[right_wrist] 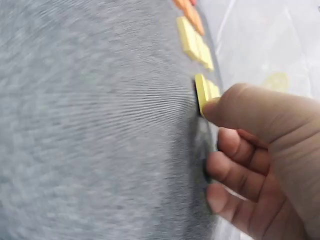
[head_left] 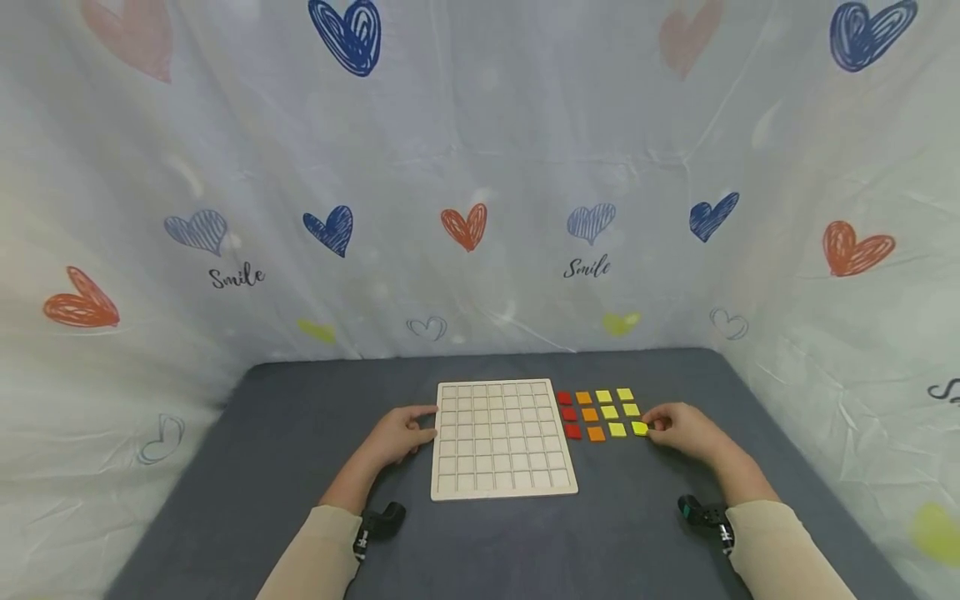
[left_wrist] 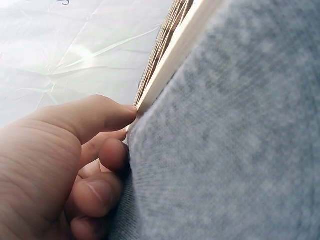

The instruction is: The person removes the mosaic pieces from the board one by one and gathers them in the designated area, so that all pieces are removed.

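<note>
A pale wooden board [head_left: 498, 437] with a grid of square recesses lies flat on the dark grey cloth. My left hand [head_left: 397, 435] touches its left edge with thumb and index finger spread apart; in the left wrist view the thumb [left_wrist: 107, 117] meets the board's side [left_wrist: 172, 57] while the other fingers curl below. At the near right corner of the tile group, my right hand [head_left: 684, 429] pinches a yellow tile [head_left: 639, 428]. The thumb [right_wrist: 232, 107] presses on that tile's edge in the right wrist view, and the index finger is mostly hidden behind it.
Right of the board, red tiles [head_left: 570, 414], orange tiles [head_left: 589, 414] and more yellow tiles [head_left: 610, 412] stand in columns. A white curtain [head_left: 510, 183] with printed hearts surrounds the grey tabletop [head_left: 322, 400]. Black devices are strapped to both wrists.
</note>
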`<state>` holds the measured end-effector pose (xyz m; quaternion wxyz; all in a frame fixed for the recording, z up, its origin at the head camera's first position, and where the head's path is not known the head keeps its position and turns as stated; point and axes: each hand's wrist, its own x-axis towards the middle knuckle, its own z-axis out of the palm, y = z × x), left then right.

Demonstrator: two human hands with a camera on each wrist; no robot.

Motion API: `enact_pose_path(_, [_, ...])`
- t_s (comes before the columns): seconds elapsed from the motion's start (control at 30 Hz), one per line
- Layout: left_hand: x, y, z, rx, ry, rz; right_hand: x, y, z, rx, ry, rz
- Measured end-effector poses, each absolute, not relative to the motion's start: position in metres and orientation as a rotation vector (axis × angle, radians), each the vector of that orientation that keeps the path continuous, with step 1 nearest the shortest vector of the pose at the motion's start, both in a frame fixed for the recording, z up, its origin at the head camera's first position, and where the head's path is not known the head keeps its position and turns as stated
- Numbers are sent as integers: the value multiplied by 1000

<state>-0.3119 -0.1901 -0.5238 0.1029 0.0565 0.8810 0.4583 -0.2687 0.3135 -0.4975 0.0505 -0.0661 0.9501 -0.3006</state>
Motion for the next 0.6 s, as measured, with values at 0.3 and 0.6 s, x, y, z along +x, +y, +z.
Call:
enact_pose_path(0.3, [-308, -191, -526, 216, 2607, 1367, -261, 309, -497, -251, 2965, -827])
enact_pose_path(0.6, [-305, -198, -505, 304, 2651, 1324, -260, 295, -464, -272, 3029, -826])
